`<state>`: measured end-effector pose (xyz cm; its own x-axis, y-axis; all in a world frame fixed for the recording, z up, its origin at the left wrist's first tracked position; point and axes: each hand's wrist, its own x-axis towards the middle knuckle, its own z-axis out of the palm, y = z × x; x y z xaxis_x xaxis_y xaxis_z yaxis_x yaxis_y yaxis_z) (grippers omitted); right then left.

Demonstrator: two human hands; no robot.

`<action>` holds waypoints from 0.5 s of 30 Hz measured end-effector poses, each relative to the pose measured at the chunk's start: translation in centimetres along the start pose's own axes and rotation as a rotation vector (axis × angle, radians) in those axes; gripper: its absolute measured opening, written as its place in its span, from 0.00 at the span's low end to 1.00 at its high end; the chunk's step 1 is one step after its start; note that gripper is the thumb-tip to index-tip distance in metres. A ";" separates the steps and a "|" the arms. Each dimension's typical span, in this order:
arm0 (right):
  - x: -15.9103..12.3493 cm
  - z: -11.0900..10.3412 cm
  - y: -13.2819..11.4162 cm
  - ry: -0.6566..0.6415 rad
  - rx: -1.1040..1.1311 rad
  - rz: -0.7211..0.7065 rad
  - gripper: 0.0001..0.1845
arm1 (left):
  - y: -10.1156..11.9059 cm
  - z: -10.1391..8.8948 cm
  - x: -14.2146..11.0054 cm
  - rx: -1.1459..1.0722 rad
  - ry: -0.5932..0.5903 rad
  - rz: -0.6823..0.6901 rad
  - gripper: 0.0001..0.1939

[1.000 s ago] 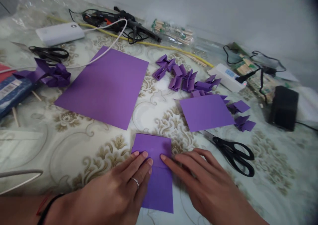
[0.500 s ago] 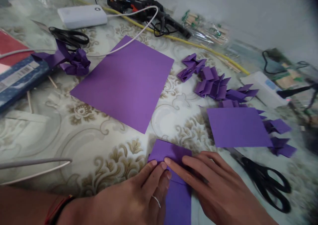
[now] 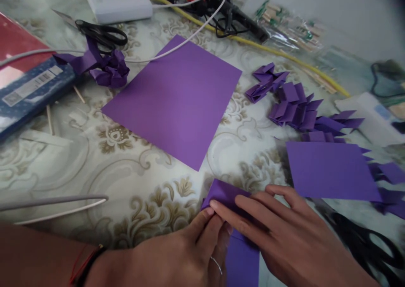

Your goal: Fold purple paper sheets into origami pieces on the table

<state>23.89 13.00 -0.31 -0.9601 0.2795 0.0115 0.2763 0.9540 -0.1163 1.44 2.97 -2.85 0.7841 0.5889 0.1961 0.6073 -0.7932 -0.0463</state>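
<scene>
A folded strip of purple paper [image 3: 243, 259] lies on the table in front of me, its far end turned over in a flap. My left hand [image 3: 190, 247], with a ring on one finger, has its fingertips pressed together on the flap's left side. Its thumb is hidden. Across the strip lies my right hand [image 3: 278, 230], index finger stretched along the crease, its tip against the left fingertips, the other fingers apart. Beyond them rests a large flat purple sheet [image 3: 177, 103]. A smaller purple sheet [image 3: 333, 171] sits right, partly over folded purple paper pieces [image 3: 292, 105].
Black-handled scissors [image 3: 367, 245] lie beside my right forearm, another pair of scissors [image 3: 101, 33] at the back left. A white power bank [image 3: 120, 6] trails a white cable. Crumpled purple paper [image 3: 110, 69] touches a blue packet [image 3: 34, 90]. A yellow cord [image 3: 284, 57] crosses the back.
The view has shifted, so things on the table sit farther right. My right index finger has slid left along the crease to the left fingertips. The left hand stays on the strip.
</scene>
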 end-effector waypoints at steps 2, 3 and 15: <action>0.0 0.0 0.0 0.000 -0.003 0.002 0.39 | -0.1 -0.3 0.0 -0.019 -0.016 -0.005 0.18; -0.1 0.1 0.0 -0.002 -0.001 0.004 0.38 | -0.2 -0.4 0.0 -0.037 -0.025 -0.003 0.17; 1.2 1.1 -0.1 0.033 0.063 0.000 0.33 | -0.1 -0.5 0.3 -0.159 0.050 -0.073 0.13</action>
<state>22.66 13.11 -1.35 -0.9578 0.2841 0.0438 0.2723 0.9455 -0.1784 1.60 3.13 -2.32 0.7290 0.6404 0.2419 0.6312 -0.7656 0.1245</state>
